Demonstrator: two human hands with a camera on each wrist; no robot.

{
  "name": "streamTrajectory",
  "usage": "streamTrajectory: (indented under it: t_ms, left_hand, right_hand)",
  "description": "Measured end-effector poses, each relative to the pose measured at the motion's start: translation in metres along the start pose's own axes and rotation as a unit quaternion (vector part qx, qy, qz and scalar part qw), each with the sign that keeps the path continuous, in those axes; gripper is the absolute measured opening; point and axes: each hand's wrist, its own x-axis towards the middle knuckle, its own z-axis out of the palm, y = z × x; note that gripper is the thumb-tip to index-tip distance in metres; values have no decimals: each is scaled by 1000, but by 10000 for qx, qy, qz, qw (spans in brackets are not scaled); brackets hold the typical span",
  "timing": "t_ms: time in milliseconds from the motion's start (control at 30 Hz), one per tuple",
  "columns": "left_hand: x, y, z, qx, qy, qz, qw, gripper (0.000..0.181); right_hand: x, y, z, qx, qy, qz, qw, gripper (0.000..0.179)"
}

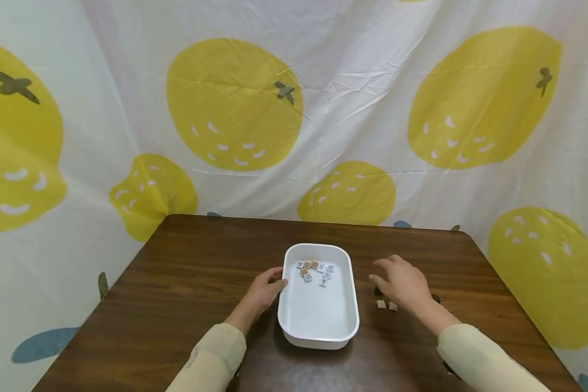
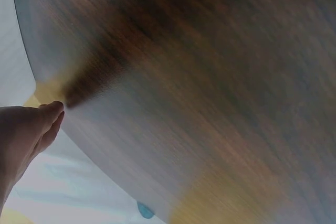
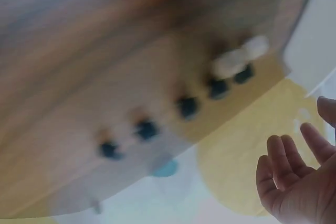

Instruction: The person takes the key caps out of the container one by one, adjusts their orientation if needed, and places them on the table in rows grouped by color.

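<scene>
A white tray [image 1: 318,316] holds several small square tiles: brown ones [image 1: 307,265] and white ones [image 1: 330,268], grouped toward its far end. My left hand [image 1: 262,291] grips the tray's left side, thumb over the rim; in the left wrist view that hand [image 2: 26,135] shows at the left edge, without the tray. To the right of the tray, my right hand [image 1: 405,284] hovers above the table with its fingers loosely spread and nothing in them. Two pale tiles [image 1: 381,304] lie below it. The right wrist view shows the hand [image 3: 296,182] apart from a blurred row of dark pieces [image 3: 187,107].
The brown wooden table [image 1: 201,261] carries everything. A white curtain [image 1: 353,109] printed with yellow lemons hangs behind and beside it. Some dark pieces [image 1: 436,299] are partly covered by the right hand in the head view.
</scene>
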Motion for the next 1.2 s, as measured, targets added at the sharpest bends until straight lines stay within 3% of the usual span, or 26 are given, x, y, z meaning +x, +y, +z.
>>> streamTrajectory:
  t_ms: [133,233,367,500,700,833,1000,1200]
  left_hand:
    - [0,-1,-2,-22,-6,-28,10000,38]
    - [1,-1,-3,6,6,-36,10000,37]
    - [2,0,-5,80,30,14,10000,37]
    - [1,1,-6,84,34,71,9999,37]
    - [0,3,-5,85,22,207,9997,37]
    - [-1,4,-4,114,-14,270,9996,37]
    - [-1,5,-2,117,-33,269,9996,38]
    - [-1,2,-4,73,-8,227,9997,38]
  right_hand:
    - [25,-33,7,28,23,-197,9998,38]
    - [46,-61,12,-70,-313,-151,9994,38]
    - [72,-94,21,-59,-831,170,9964,40]
    - [91,-116,35,133,-1063,567,9926,40]
    - [97,-126,60,2,-1227,920,9882,30]
    - [96,-126,71,-179,-1209,939,9881,39]
    - [96,-123,81,-521,-1063,499,9917,36]
    - [98,-120,87,-812,-946,-141,9921,11]
